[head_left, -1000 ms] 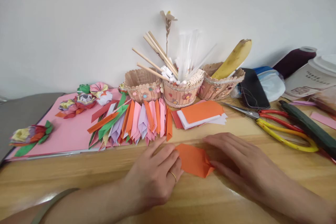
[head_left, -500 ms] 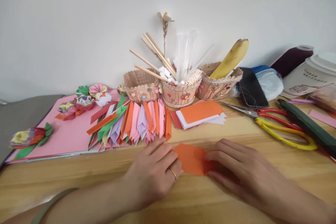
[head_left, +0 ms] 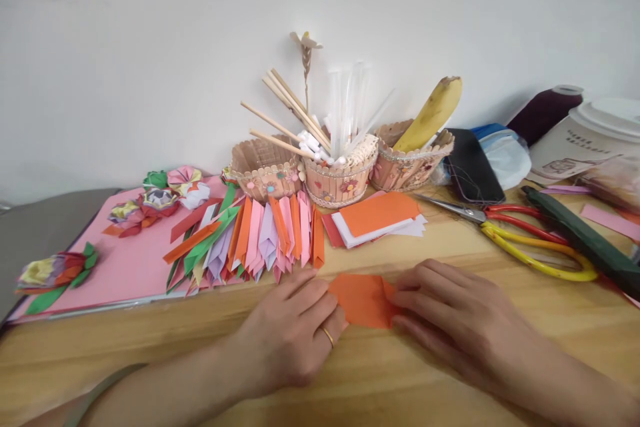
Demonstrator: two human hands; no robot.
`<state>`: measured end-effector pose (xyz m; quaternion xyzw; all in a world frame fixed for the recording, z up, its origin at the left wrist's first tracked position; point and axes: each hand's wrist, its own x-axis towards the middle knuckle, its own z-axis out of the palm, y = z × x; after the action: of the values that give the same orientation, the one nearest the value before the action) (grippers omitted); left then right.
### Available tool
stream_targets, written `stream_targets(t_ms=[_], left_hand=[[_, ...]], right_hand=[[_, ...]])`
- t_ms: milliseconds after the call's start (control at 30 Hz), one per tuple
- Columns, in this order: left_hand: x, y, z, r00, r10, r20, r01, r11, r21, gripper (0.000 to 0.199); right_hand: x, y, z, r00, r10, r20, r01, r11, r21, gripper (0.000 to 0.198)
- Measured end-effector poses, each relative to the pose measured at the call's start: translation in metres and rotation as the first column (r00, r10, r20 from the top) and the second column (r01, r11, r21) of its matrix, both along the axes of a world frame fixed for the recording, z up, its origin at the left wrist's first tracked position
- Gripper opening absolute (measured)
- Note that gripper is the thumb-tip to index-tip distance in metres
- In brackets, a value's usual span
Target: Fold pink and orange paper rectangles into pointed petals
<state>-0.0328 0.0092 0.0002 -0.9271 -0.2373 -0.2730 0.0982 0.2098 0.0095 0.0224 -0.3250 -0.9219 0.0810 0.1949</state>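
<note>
An orange sheet of paper (head_left: 363, 300) lies low over the wooden table between my hands, its corners folded in. My left hand (head_left: 297, 323), a ring on one finger, is closed on the sheet's left end. At the right end, my right hand (head_left: 450, 320) pinches the paper between thumb and fingers, and a small flap stands up there. Just behind my left hand is a row of folded paper strips (head_left: 267, 237) in orange, pink, purple and green. A stack of cut paper (head_left: 377, 213), orange on top, rests beyond the sheet.
Craft-stick baskets (head_left: 340, 180) along the wall hold wooden sticks, clear tubes and a banana (head_left: 433, 113). On the right are scissors (head_left: 530, 233), a dark green cutter (head_left: 585, 233), a phone (head_left: 473, 163) and a lidded cup (head_left: 590, 140). Paper flowers (head_left: 163, 197) lie on a pink sheet (head_left: 125, 267) at left.
The view has shifted slightly, so the baskets and tools appear a little further left. Both hands keep hold of the orange paper; the fold at its right end is now more upright.
</note>
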Motion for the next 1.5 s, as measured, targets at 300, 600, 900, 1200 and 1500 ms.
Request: stream_targets(t_ms=[300,600,900,1200,1500], left_hand=[[0.003,0.002,0.010,0.995,0.046,0.089,-0.026,0.978,-0.208,0.028],[0.001,0.004,0.007,0.992,0.071,0.108,-0.026,0.927,-0.373,0.020],[0.002,0.000,0.007,0.957,0.189,0.218,-0.030,0.816,-0.577,0.013],[0.011,-0.007,0.012,0.936,0.332,0.115,-0.200,0.774,-0.601,0.016],[0.016,-0.008,0.008,0.917,0.396,0.052,-0.288,0.745,-0.601,0.014]], right_hand=[[0.002,0.000,0.001,1.000,0.010,0.028,-0.010,1.000,0.014,0.028],[0.000,-0.002,0.001,0.997,-0.012,0.081,0.017,0.998,-0.058,0.023],[-0.006,-0.010,0.001,0.991,-0.132,0.013,0.132,0.982,-0.133,0.021],[-0.012,-0.011,-0.009,0.969,-0.246,-0.006,0.237,0.940,-0.244,0.021],[-0.022,-0.012,-0.014,0.956,-0.292,0.002,0.292,0.956,-0.005,0.020]])
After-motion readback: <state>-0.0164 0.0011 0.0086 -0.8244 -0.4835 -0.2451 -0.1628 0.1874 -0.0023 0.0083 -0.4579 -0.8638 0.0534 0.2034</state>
